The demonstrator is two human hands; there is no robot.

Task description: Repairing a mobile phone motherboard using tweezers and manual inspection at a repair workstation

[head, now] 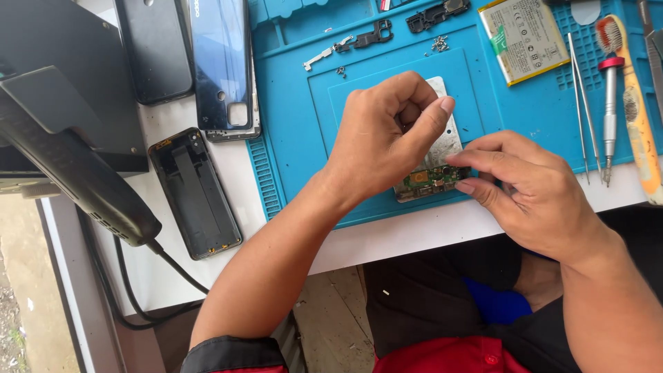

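An opened phone body [442, 148] with a silver shield and a green circuit board at its near end lies on the blue repair mat [290, 117]. My left hand [383, 138] is curled over the phone's middle, thumb and fingers pinched together; whether a small part sits between them is hidden. My right hand [528, 193] rests on the mat's near edge, its fingertips touching the phone's lower right corner beside the circuit board.
A phone battery [523, 38], tweezers [582, 103], a screwdriver [609, 110] and a brush [632, 103] lie at the right. Small screws [439, 43] and black brackets [376, 32] sit at the mat's far side. Phone back covers [221, 62], a frame [195, 193] and a black hot-air tool [69, 159] occupy the left.
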